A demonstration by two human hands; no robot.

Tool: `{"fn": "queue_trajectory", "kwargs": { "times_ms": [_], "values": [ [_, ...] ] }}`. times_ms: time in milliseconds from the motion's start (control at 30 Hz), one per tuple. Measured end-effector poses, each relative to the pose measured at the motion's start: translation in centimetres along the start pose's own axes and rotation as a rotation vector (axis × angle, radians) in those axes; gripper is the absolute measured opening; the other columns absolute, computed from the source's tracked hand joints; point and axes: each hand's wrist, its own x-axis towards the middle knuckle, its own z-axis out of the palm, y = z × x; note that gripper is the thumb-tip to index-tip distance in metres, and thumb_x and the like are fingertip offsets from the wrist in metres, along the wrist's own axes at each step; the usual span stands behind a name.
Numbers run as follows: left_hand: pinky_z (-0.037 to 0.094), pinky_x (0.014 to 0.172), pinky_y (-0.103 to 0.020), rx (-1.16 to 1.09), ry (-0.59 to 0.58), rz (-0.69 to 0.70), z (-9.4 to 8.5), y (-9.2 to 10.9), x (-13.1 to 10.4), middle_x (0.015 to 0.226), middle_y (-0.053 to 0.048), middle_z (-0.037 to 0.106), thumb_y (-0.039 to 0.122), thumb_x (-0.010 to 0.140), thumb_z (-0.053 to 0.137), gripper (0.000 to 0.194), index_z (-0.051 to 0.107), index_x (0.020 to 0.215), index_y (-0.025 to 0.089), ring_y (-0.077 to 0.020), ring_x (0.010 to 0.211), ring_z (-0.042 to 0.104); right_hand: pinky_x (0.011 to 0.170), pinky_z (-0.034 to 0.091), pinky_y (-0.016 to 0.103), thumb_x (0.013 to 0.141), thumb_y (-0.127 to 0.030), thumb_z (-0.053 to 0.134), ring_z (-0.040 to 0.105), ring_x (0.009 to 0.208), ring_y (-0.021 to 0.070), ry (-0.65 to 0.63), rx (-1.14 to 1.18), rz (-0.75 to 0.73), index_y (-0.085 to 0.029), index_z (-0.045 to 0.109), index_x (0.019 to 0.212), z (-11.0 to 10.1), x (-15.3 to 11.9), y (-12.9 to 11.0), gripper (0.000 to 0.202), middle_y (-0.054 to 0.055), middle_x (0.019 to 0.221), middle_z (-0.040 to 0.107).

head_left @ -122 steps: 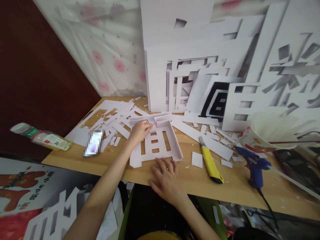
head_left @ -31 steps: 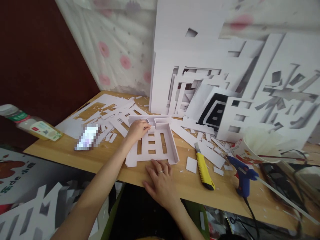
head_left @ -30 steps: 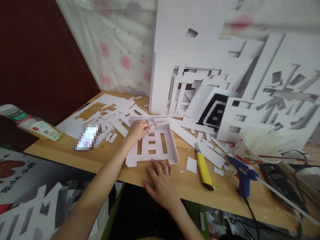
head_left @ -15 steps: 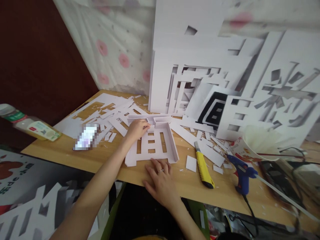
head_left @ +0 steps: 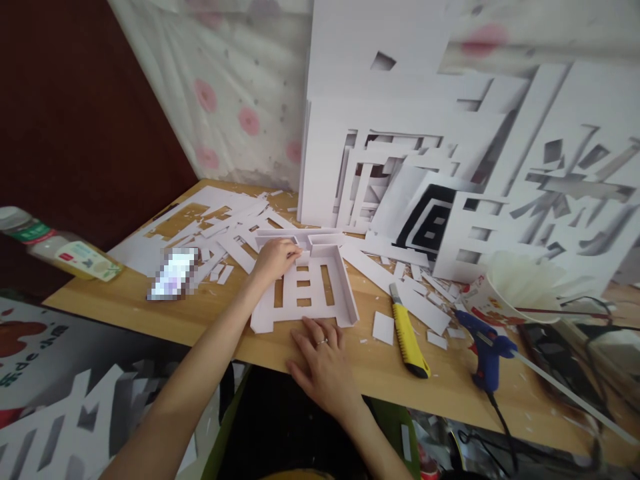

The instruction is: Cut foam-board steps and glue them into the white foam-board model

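Observation:
A white foam-board character (head_left: 320,300) with raised side walls lies on the wooden table. My left hand (head_left: 276,259) reaches over its upper left part, thumb and fingers pinched together by the inner wall near the top; a small white piece seems to be at the fingertips. My right hand (head_left: 323,357), with a ring on one finger, rests spread at the table's front edge, its fingertips beside the character's lower edge. To the right lie a small white square (head_left: 383,328) and a yellow utility knife (head_left: 410,337).
A blue glue gun (head_left: 486,350) and a cup (head_left: 493,300) of glue sticks stand at the right. White offcuts (head_left: 225,243) and a phone (head_left: 173,273) lie left, beside a bottle (head_left: 75,253). Large cut boards (head_left: 345,67) lean behind.

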Motion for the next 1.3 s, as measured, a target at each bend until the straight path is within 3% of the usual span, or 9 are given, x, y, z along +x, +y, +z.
{"fn": "queue_trajectory", "kwargs": {
  "times_ms": [300, 433, 633, 1300],
  "values": [
    [0.053, 0.087, -0.037, -0.003, 0.033, -0.051, 0.16, 0.21, -0.13, 0.099, -0.006, 0.076, 0.021, 0.084, 0.068, 0.027, 0.073, 0.110, 0.022, -0.0231, 0.090, 0.069, 0.109, 0.035, 0.058, 0.094, -0.046, 0.056, 0.043, 0.129, 0.0339, 0.011, -0.010, -0.007, -0.026, 0.058, 0.130, -0.03, 0.11, 0.06, 0.041, 0.010, 0.146, 0.050],
    [0.052, 0.086, -0.036, -0.008, 0.055, -0.039, 0.10, 0.40, -0.12, 0.097, -0.006, 0.076, 0.026, 0.091, 0.060, 0.018, 0.074, 0.102, 0.022, -0.0225, 0.090, 0.069, 0.109, 0.036, 0.057, 0.094, -0.047, 0.056, 0.043, 0.129, 0.0334, 0.015, -0.011, -0.003, -0.027, 0.058, 0.130, -0.04, 0.03, 0.09, 0.041, 0.009, 0.146, 0.050],
    [0.051, 0.079, -0.035, 0.012, 0.035, -0.012, -0.15, 0.48, -0.09, 0.085, -0.006, 0.073, 0.025, 0.095, 0.055, 0.022, 0.074, 0.085, 0.020, -0.0219, 0.082, 0.066, 0.108, 0.036, 0.057, 0.094, -0.045, 0.056, 0.043, 0.129, 0.0336, 0.019, -0.010, 0.000, -0.027, 0.058, 0.129, 0.06, 0.08, 0.14, 0.040, 0.009, 0.147, 0.050],
    [0.049, 0.078, -0.034, 0.046, 0.021, -0.006, -0.09, 0.25, 0.00, 0.085, -0.006, 0.073, 0.026, 0.095, 0.057, 0.023, 0.076, 0.085, 0.020, -0.0214, 0.081, 0.066, 0.107, 0.037, 0.059, 0.094, -0.042, 0.056, 0.044, 0.127, 0.0343, 0.022, 0.001, -0.003, -0.026, 0.058, 0.130, 0.08, 0.17, 0.09, 0.039, 0.010, 0.144, 0.052]
  ]
}}
